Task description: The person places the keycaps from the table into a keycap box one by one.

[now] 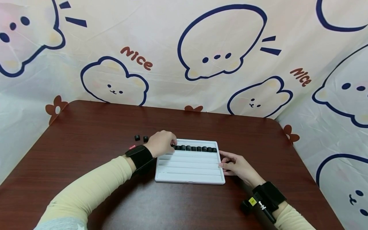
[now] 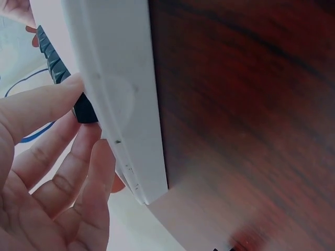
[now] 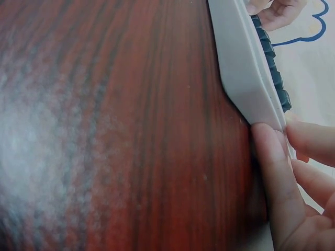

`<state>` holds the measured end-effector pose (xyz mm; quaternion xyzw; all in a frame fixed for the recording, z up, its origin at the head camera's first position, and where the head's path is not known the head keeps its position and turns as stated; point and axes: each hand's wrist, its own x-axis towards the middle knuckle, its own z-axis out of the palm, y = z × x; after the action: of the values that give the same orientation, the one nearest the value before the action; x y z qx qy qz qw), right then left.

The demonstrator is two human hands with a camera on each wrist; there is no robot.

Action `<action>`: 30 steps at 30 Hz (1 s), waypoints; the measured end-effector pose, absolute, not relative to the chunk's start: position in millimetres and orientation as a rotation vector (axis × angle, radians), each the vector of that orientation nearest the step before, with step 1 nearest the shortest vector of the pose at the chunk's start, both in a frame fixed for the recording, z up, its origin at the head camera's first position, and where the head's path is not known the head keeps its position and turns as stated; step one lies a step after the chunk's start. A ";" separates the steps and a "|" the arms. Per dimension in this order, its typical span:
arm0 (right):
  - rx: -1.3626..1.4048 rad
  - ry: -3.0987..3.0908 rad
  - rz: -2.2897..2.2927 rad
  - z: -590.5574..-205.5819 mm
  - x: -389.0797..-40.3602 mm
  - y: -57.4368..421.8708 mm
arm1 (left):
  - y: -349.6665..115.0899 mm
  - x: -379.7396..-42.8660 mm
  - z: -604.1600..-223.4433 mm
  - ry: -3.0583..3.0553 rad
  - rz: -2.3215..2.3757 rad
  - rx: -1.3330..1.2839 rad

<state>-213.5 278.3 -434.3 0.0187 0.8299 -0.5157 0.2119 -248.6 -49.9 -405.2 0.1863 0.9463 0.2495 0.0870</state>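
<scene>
A shallow white ridged tray lies on the table with a row of black keycaps along its far part. At the left end of that row, my left hand pinches a black keycap between thumb and fingers, as the left wrist view shows. My right hand holds the tray's right edge, fingertips against its side wall and rim. Two loose black keycaps sit on the table just left of my left hand, one keycap a little farther out than the other keycap.
The dark brown wooden table reaches back to a white curtain printed with cartoon faces. Both wrists wear black straps, and the right strap carries a small device. A small red thing shows beside the left strap.
</scene>
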 end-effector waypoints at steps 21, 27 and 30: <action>0.009 2.305 -1.413 -432.2 -215.5 277.5 | -86.6 -251.9 -404.7 2.762 0.976 0.791; 0.011 2.299 -1.424 -433.3 -214.9 278.9 | -116.5 -257.5 -402.9 2.691 1.038 0.948; 0.028 2.287 -1.439 -435.3 -214.4 279.0 | -132.6 -260.2 -402.2 2.671 1.056 0.970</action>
<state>-214.4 279.0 -435.3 0.0103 0.8260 -0.5197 0.2179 -260.2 -132.6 -402.2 0.3195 0.8797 0.3478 0.0551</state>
